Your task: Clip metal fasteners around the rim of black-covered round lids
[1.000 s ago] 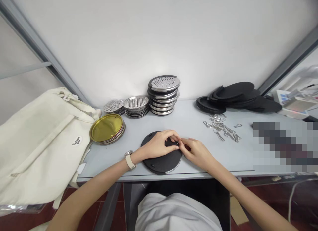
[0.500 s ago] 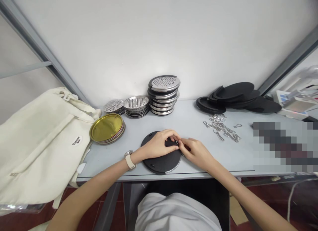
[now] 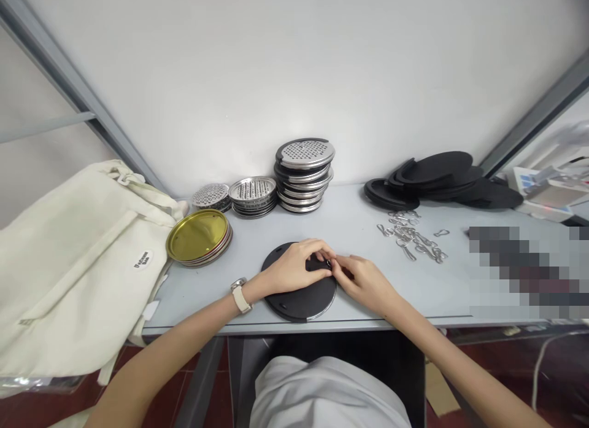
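A black round disc (image 3: 301, 299) with a silvery rim edge lies flat near the table's front edge. My left hand (image 3: 301, 265) lies across its top, thumb and fingers curled together at the right side, gripping the disc there. At that spot a small shiny metal clip (image 3: 328, 264) shows between the fingertips. My right hand (image 3: 363, 284) pinches this clip at the disc's right edge, its fingertips meeting those of my left hand. Most of the clip is hidden by fingers, so how it sits against the disc is unclear.
Loose metal snap clips (image 3: 411, 236) lie to the right, before a pile of black discs (image 3: 435, 170). At the back stand perforated metal grater discs (image 3: 253, 191) and a taller stack (image 3: 304, 176). Gold lids (image 3: 197, 234) and a cream bag (image 3: 92, 262) are left.
Both hands keep nearly the same pose at the disc's right edge. Only a very slight shift of the view shows.
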The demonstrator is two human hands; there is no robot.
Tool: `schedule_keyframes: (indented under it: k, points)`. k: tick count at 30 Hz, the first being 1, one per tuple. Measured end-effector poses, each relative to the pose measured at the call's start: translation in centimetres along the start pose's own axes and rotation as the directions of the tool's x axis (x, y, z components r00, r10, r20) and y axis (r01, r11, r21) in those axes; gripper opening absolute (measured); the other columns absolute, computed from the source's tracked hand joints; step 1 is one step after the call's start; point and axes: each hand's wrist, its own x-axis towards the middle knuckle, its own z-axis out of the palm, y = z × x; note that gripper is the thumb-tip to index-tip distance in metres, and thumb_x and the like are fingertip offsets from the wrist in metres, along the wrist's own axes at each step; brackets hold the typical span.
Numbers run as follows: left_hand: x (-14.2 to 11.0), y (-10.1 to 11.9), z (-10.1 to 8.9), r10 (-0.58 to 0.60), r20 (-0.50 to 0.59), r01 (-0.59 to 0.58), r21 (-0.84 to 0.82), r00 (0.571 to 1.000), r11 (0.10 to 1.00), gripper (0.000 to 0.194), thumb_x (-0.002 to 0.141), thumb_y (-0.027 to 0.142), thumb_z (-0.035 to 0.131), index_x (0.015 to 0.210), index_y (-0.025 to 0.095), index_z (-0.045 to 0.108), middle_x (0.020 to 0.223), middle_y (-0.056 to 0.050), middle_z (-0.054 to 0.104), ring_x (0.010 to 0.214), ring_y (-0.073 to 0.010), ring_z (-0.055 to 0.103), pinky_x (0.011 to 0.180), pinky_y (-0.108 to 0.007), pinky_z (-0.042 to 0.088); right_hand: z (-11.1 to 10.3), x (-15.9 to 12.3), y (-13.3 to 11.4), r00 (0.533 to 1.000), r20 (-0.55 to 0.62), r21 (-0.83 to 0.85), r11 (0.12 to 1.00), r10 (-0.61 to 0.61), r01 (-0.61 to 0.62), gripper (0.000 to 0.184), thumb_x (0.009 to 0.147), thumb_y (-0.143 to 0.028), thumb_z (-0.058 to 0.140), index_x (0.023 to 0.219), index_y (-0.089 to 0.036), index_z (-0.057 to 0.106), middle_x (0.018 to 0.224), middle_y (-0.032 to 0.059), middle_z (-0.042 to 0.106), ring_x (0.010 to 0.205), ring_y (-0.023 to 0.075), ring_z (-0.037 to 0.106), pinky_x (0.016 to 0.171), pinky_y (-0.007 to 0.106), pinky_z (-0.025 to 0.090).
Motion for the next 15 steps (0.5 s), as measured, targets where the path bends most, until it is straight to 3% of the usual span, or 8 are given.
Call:
schedule_keyframes:
  k: [15]
  points:
    - [-0.05, 0.38, -0.15, -0.008, -0.001, 0.008, 0.041, 1.000, 0.999, 0.023, 0.076, 0.013, 0.062, 0.098, 0.019, 0.059, 0.095, -0.002, 0.063, 0.089, -0.0149, 0.058, 0.085, -0.028, 0.046, 0.04, -0.02, -0.01, 1.000, 0.002, -0.009, 1.000, 0.005, -0.005, 0.034, 0.097, -0.030, 0.032, 0.092, -0.018, 0.064, 0.067, 0.0032, 0.064, 0.060, 0.0166, 0.056, 0.059, 0.026, 0.038]
